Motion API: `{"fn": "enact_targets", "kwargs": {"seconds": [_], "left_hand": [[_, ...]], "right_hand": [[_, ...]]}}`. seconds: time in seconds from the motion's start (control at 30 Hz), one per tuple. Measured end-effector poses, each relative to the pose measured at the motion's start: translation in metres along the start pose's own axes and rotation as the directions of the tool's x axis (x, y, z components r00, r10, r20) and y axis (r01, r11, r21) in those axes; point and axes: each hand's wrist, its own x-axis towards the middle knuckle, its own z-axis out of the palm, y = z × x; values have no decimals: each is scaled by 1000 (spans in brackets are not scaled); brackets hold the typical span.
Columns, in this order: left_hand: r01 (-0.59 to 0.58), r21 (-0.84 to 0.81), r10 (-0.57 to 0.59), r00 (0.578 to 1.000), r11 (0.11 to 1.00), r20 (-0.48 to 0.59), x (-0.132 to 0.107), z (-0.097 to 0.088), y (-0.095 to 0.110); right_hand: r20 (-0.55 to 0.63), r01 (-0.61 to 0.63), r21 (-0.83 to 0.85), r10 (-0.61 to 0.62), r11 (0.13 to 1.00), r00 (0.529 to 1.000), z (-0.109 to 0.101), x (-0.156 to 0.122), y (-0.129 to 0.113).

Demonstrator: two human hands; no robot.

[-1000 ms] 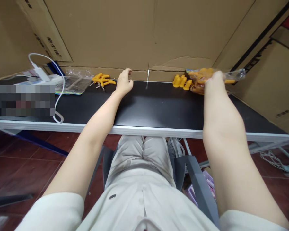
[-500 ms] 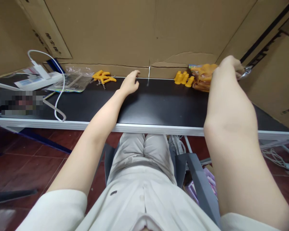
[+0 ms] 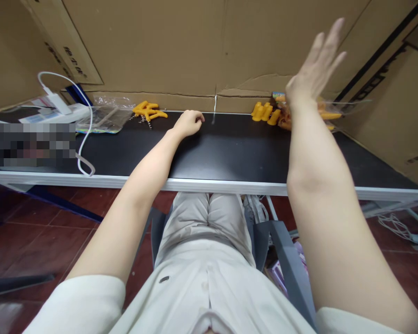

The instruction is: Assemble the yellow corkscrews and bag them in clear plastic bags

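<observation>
My right hand (image 3: 315, 62) is raised above the table with its fingers stretched out and holds nothing. Below it lies a clear plastic bag of orange pieces (image 3: 329, 113) at the table's far right. A few loose orange pieces (image 3: 264, 113) stand just left of the bag. My left hand (image 3: 188, 123) rests on the black table (image 3: 230, 153) near its far edge, fingers curled under with nothing seen in them. More orange pieces (image 3: 149, 111) lie to its left.
Cardboard sheets (image 3: 181, 46) wall in the back and right of the table. A white charger and cable (image 3: 61, 104) and clear empty bags (image 3: 106, 118) lie at the far left. A grey chair frame (image 3: 285, 260) shows under the table.
My right hand let go of the bag of orange pieces and rose with fingers spread. My left hand slid a little right and curled its fingers.
</observation>
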Motion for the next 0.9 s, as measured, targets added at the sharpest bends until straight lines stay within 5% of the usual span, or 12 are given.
{"fn": "enact_targets", "kwargs": {"seconds": [0.17, 0.33, 0.53, 0.73, 0.9], "left_hand": [[7, -30, -7, 1000, 1000, -2, -2, -2, 4], [19, -17, -19, 1000, 1000, 10, -4, -3, 6], [28, 8, -28, 999, 1000, 27, -4, -2, 6], [20, 24, -21, 999, 1000, 43, -6, -4, 10], [28, 25, -29, 999, 999, 45, -6, -4, 10]], "right_hand": [[13, 170, -307, -175, 936, 985, 24, -16, -1], [188, 296, -461, -233, 837, 954, 50, -19, 5], [190, 158, -440, -80, 884, 979, 75, -17, 32], [116, -83, -538, 171, 839, 978, 93, -4, 48], [75, -108, -552, 179, 827, 981, 97, -4, 53]]}}
